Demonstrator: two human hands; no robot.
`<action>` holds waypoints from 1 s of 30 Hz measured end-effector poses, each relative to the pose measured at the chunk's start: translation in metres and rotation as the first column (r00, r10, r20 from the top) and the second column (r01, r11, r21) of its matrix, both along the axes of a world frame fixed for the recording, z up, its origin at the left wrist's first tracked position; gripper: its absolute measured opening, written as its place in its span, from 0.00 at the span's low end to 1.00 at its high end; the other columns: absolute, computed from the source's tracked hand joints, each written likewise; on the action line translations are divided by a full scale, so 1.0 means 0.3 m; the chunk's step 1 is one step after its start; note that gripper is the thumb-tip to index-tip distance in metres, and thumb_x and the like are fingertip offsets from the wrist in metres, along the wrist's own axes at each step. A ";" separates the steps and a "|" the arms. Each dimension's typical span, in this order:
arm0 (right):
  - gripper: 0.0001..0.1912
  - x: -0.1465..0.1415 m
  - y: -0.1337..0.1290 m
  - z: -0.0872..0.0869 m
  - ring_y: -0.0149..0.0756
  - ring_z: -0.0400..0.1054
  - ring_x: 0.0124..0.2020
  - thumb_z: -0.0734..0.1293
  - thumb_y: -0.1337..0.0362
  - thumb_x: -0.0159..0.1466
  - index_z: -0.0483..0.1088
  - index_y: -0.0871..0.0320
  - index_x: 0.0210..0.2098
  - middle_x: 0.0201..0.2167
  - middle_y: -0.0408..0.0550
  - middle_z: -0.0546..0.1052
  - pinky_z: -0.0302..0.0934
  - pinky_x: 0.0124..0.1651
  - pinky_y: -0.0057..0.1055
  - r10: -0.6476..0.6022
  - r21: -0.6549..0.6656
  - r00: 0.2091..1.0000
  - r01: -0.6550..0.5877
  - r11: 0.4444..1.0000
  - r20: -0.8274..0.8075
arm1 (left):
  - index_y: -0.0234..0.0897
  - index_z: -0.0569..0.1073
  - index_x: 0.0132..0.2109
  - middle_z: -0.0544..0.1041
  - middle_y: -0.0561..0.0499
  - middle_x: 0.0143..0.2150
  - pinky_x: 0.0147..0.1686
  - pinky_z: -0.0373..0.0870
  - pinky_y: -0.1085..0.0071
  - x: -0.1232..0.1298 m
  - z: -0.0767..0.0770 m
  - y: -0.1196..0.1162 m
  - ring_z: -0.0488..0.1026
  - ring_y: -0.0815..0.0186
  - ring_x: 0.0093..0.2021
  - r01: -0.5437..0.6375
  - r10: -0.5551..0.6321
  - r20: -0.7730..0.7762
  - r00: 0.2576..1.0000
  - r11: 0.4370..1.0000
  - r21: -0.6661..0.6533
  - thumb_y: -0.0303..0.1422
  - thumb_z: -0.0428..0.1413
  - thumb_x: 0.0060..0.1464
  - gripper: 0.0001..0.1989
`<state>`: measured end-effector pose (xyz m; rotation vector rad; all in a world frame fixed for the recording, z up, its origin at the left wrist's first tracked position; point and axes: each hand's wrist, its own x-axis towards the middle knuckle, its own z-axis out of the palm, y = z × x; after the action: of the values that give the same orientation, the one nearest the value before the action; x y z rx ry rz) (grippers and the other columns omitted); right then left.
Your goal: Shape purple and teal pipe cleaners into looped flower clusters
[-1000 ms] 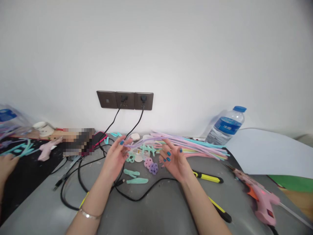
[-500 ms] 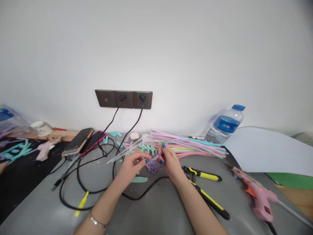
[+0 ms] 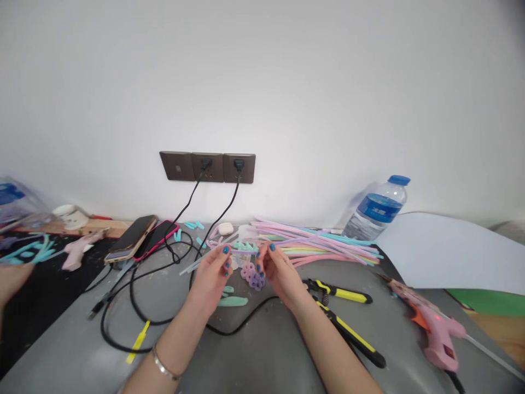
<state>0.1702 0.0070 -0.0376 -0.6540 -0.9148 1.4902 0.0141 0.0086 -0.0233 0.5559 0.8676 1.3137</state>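
A light purple pipe cleaner (image 3: 244, 252) is stretched between my two hands above the grey table. My left hand (image 3: 212, 274) pinches its left end. My right hand (image 3: 279, 271) is closed on it farther right, and a purple length runs on behind the fingers. Below the gap between the hands lie a pink looped flower (image 3: 247, 271) and a purple looped flower (image 3: 257, 281). Mint green pieces (image 3: 233, 301) rest beside my left hand. Behind my right hand spreads a bundle of pastel pipe cleaners (image 3: 328, 247).
Yellow-black pliers (image 3: 348, 294) and a pink glue gun (image 3: 441, 331) lie at the right, near a water bottle (image 3: 375, 210). Phones (image 3: 133, 238), black cables (image 3: 131, 298) and another glue gun (image 3: 77, 250) are at the left. Another person's hand (image 3: 14, 282) shows at the left edge.
My left hand has moved up and its fingers have closed on the pipe cleaner, which is now level. The pink flower shows more. The other person's hand has come farther into view.
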 end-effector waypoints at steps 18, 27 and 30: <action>0.19 0.011 0.000 -0.001 0.32 0.66 0.25 0.71 0.47 0.56 0.76 0.57 0.34 0.25 0.45 0.77 0.61 0.30 0.28 -0.038 -0.011 0.996 0.037 0.999 -0.079 | 0.33 0.76 0.32 0.73 0.55 0.29 0.26 0.65 0.78 -0.057 0.035 0.006 0.66 0.75 0.25 0.099 -0.075 -0.121 0.990 0.973 0.210 0.35 0.68 0.41 0.13; 0.18 0.069 0.036 -0.013 0.26 0.63 0.20 0.75 0.50 0.52 0.69 0.57 0.24 0.24 0.41 0.74 0.58 0.20 0.22 -0.318 -0.038 0.945 0.316 0.948 -0.078 | 0.35 0.76 0.39 0.79 0.45 0.38 0.40 0.67 0.65 -0.288 -0.018 0.113 0.74 0.58 0.38 0.297 0.216 -0.970 0.111 0.924 0.240 0.31 0.52 0.51 0.10; 0.19 0.072 0.034 -0.011 0.25 0.63 0.17 0.75 0.49 0.51 0.68 0.57 0.25 0.23 0.41 0.75 0.58 0.18 0.22 -0.297 -0.078 0.951 0.291 0.954 -0.086 | 0.35 0.75 0.40 0.79 0.43 0.40 0.42 0.67 0.64 -0.293 -0.046 0.115 0.75 0.56 0.41 0.356 0.133 -0.985 -0.111 0.931 0.085 0.31 0.53 0.52 0.10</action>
<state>0.1918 0.0172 -0.0408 -0.7257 -0.6643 1.2757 -0.0739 0.0430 -0.0372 2.1025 1.7972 0.5707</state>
